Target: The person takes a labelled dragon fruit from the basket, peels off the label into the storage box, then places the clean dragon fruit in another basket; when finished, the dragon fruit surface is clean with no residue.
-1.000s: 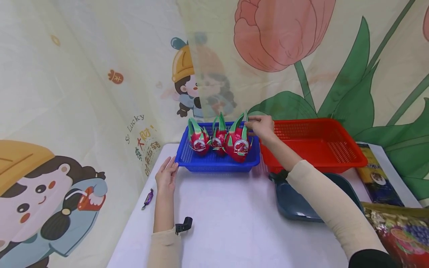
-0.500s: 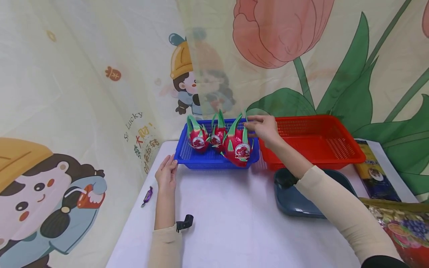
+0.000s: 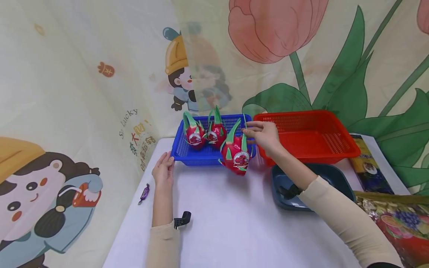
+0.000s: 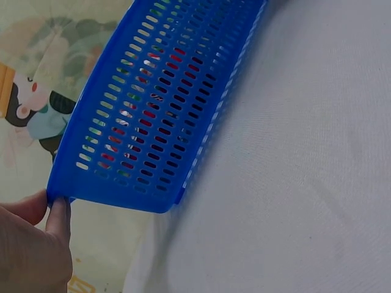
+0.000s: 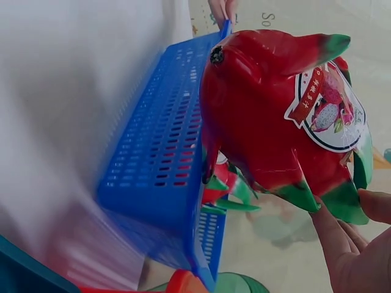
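My right hand (image 3: 266,137) pinches a green leaf tip of a red dragon fruit (image 3: 236,154) and holds it over the front rim of the blue basket (image 3: 201,160). In the right wrist view this dragon fruit (image 5: 263,116) hangs outside the basket wall, its round label facing up and right. Two more dragon fruits, one at the left (image 3: 195,136) and one in the middle (image 3: 216,134), stand in the basket. With thumb and fingers my left hand (image 3: 163,168) grips the basket's front left corner; the left wrist view shows this pinch on the rim.
A red basket (image 3: 342,158) stands right of the blue one. In front of it lies a dark blue-green tray (image 3: 279,201), partly under my right forearm. A yellow and blue packet (image 3: 372,169), a fruit-printed bag (image 3: 399,230) and a purple wrapped candy (image 3: 144,194) are also on the white table.
My right hand has brought the rightmost dragon fruit forward, out past the basket's front rim. The left hand keeps its grip on the corner. The head view has shifted slightly.
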The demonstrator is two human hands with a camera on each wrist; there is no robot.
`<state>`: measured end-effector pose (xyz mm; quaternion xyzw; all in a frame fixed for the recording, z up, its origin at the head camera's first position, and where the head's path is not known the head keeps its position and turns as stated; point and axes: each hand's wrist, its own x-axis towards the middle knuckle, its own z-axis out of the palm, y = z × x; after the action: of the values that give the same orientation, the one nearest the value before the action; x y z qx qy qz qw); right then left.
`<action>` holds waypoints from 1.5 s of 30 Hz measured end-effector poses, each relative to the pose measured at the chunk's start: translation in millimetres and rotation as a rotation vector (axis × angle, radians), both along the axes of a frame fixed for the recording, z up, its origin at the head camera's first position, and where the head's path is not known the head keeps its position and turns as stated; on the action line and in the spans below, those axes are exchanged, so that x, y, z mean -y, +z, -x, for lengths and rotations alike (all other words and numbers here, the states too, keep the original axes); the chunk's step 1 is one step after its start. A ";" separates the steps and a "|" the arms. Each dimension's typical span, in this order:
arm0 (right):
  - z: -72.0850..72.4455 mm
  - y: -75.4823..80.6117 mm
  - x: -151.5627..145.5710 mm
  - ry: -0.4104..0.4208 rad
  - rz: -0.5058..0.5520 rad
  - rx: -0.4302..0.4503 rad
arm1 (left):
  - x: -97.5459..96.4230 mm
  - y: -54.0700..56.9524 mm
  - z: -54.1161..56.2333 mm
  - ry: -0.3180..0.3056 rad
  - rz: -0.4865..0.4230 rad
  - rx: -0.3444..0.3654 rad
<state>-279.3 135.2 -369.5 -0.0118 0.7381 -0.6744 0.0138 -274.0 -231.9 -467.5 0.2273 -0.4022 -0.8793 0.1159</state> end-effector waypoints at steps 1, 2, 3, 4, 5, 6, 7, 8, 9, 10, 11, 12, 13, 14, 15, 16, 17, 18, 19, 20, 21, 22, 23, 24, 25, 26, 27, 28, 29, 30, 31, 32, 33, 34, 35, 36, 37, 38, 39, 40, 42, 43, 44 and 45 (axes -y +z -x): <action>-2.2 -0.7 0.3 0.001 0.000 -0.005 | 0.7 0.6 0.1 0.003 -0.004 0.001; -4.7 -1.3 0.5 0.001 0.000 -0.008 | 1.2 0.6 0.4 0.007 -0.005 0.004; -7.3 -2.2 0.5 0.002 0.000 -0.010 | 1.4 1.0 0.4 0.011 -0.007 0.007; -10.0 -3.0 0.4 0.006 0.003 -0.015 | 1.5 1.1 0.6 0.013 -0.006 0.008; -12.8 -3.9 0.2 0.008 0.008 -0.018 | 1.5 0.9 0.9 0.015 -0.006 0.008; -15.9 -4.9 0.0 0.012 0.012 -0.022 | 1.4 0.6 1.2 0.016 -0.004 0.012; -18.7 -6.0 -0.3 0.015 0.014 -0.027 | 1.2 0.3 1.6 0.018 -0.002 0.013; -21.6 -7.3 -0.7 0.018 0.017 -0.030 | 0.8 0.1 2.0 0.021 0.000 0.017; -24.8 -8.4 -1.0 0.021 0.017 -0.034 | 0.3 -0.2 2.3 0.022 0.004 0.020; -27.5 -9.8 -1.3 0.023 0.017 -0.039 | -0.1 -0.8 2.8 0.022 0.009 0.022; -30.6 -11.1 -1.6 0.025 0.014 -0.043 | -0.6 -1.5 3.3 0.025 0.011 0.025; -33.5 -12.3 -1.9 0.027 0.012 -0.048 | -1.0 -1.9 3.8 0.025 0.015 0.027; -36.0 -13.8 -2.5 0.030 0.010 -0.050 | -1.4 -2.4 4.3 0.028 0.018 0.028; -38.6 -15.2 -2.7 0.031 0.008 -0.050 | -1.7 -2.8 4.7 0.029 0.024 0.030; -41.1 -16.7 -3.0 0.033 0.006 -0.049 | -2.1 -3.1 5.1 0.029 0.030 0.029; -43.2 -18.4 -3.4 0.034 0.007 -0.044 | -2.4 -3.4 5.5 0.031 0.036 0.028; -45.7 -20.0 -3.8 0.036 0.007 -0.039 | -2.7 -3.6 5.9 0.034 0.043 0.028; -47.7 -21.8 -4.3 0.037 0.006 -0.033 | -3.1 -3.7 6.2 0.037 0.051 0.028; -49.9 -23.7 -4.8 0.040 0.005 -0.028 | -3.4 -3.7 6.3 0.041 0.060 0.029; -52.3 -25.5 -5.2 0.038 0.002 -0.024 | -3.6 -3.5 6.4 0.044 0.068 0.027; -54.8 -27.5 -5.7 0.035 -0.006 -0.019 | -3.9 -3.4 6.6 0.047 0.074 0.025; -57.6 -29.3 -6.2 0.032 -0.015 -0.018 | -3.9 -3.3 6.7 0.048 0.080 0.023; -60.5 -31.2 -6.6 0.031 -0.026 -0.021 | -4.1 -3.2 6.8 0.049 0.085 0.020; -63.5 -33.3 -7.0 0.031 -0.036 -0.026 | -4.0 -3.0 7.0 0.049 0.089 0.019; -66.4 -35.5 -7.3 0.028 -0.042 -0.027 | -3.8 -2.9 7.1 0.048 0.092 0.019; -69.3 -37.7 -7.4 0.024 -0.048 -0.025 | -3.7 -2.8 7.3 0.047 0.093 0.018; -71.8 -40.3 -7.5 0.024 -0.049 -0.024 | -3.5 -2.6 7.3 0.047 0.097 0.019; -74.0 -43.0 -7.8 0.027 -0.049 -0.025 | -3.3 -2.5 7.2 0.048 0.100 0.019; -75.9 -45.7 -7.8 0.028 -0.047 -0.021 | -3.2 -2.4 7.0 0.050 0.105 0.019; -77.4 -48.5 -7.8 0.029 -0.044 -0.014 | -3.0 -2.2 6.7 0.052 0.109 0.019; -78.2 -51.3 -7.7 0.028 -0.043 -0.006 | -2.8 -2.1 6.4 0.055 0.116 0.019; -79.0 -54.2 -7.6 0.028 -0.048 -0.002 | -2.6 -2.0 6.0 0.058 0.122 0.019; -79.5 -57.2 -7.5 0.028 -0.055 0.001 | -2.2 -1.9 5.9 0.058 0.127 0.022; -79.7 -59.6 -7.3 0.025 -0.066 0.002 | -2.2 -1.7 5.9 0.059 0.131 0.025; -79.8 -61.8 -6.9 0.019 -0.075 0.006 | -2.0 -1.5 6.0 0.060 0.134 0.030; -79.8 -64.1 -6.6 0.016 -0.084 0.007 | -1.7 -1.5 6.2 0.059 0.135 0.035; -79.9 -66.4 -6.4 0.010 -0.093 0.008 | -1.6 -1.5 6.4 0.058 0.138 0.042; -79.9 -68.3 -6.1 0.006 -0.100 0.010 | -1.3 -1.7 6.6 0.056 0.136 0.046; -79.9 -70.0 -5.8 0.001 -0.101 0.014 | -1.1 -1.8 6.8 0.053 0.136 0.050; -79.9 -71.5 -5.5 -0.002 -0.099 0.016 | -1.1 -2.0 6.7 0.054 0.136 0.049; -79.4 -74.3 -5.0 -0.009 -0.091 0.021 | -0.9 -2.4 7.2 0.049 0.136 0.045; -79.1 -75.6 -4.7 -0.012 -0.088 0.021 | -0.8 -2.6 7.3 0.047 0.133 0.041; -78.5 -76.8 -4.2 -0.013 -0.084 0.019 | -0.8 -2.7 7.5 0.045 0.132 0.036; -77.9 -78.3 -3.6 -0.013 -0.084 0.011 | -0.7 -2.8 7.6 0.043 0.133 0.033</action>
<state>-201.4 138.8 -447.8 -0.0027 0.7659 -0.6428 0.0141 -281.5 -231.2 -470.3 0.2421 -0.4568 -0.8440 0.1430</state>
